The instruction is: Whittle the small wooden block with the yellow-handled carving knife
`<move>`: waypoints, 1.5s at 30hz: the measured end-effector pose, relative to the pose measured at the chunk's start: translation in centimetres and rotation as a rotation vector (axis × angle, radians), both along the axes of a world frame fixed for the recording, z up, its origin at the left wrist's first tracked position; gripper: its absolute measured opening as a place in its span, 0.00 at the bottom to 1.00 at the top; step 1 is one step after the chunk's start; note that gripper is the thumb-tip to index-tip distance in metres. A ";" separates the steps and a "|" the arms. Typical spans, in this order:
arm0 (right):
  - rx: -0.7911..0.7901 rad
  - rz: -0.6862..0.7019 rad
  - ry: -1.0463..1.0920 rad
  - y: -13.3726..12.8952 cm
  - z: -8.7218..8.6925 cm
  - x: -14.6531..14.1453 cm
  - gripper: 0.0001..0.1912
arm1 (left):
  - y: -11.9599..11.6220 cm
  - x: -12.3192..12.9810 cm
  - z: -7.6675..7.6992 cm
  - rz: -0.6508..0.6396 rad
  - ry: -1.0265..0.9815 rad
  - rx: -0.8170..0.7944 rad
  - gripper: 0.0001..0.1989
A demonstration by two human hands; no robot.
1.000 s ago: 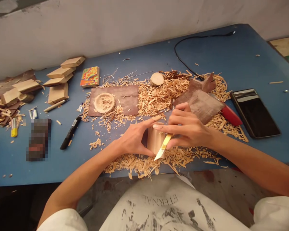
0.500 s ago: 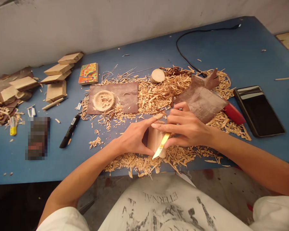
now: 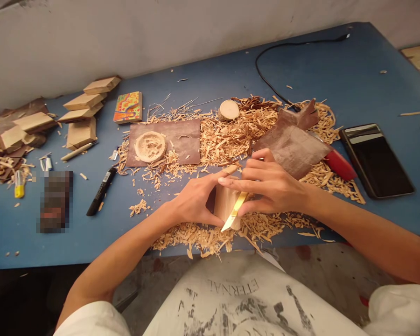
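Observation:
A pale wooden block (image 3: 222,204) is held over the near edge of the blue table, among wood shavings. My left hand (image 3: 199,198) grips it from the left, thumb and fingers round its ends. A yellow knife (image 3: 238,205) with a pale blade lies slantwise across the block, its tip pointing down and to the left. My right hand (image 3: 269,184) is closed on the knife, with the index fingertip resting near the block's far end. Part of the knife is hidden under the fingers.
Shavings (image 3: 227,140) surround a carved round wood piece (image 3: 150,146), a wood disc (image 3: 228,110) and sandpaper (image 3: 296,144). A phone (image 3: 380,163) lies right, a black marker (image 3: 101,191) left. Wooden blocks (image 3: 82,133), a painted block (image 3: 128,108) and a cable (image 3: 266,84) are farther back.

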State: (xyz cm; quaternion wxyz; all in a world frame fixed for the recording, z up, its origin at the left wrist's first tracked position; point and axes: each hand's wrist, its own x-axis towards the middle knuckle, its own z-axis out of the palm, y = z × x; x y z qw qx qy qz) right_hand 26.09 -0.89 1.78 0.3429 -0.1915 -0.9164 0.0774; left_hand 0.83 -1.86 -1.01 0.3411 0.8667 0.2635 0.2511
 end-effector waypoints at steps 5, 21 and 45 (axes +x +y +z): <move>-0.002 0.017 -0.036 -0.1 0.2 0.0 0.26 | 0.1 0.1 0.2 -0.023 0.023 -0.032 0.65; -0.030 -0.028 0.066 0.2 -0.2 0.3 0.29 | 0.1 0.0 0.0 0.024 0.007 -0.047 0.66; -0.097 -0.404 0.222 1.7 -1.3 1.2 0.21 | 0.5 0.0 0.2 0.082 -0.103 -0.206 0.51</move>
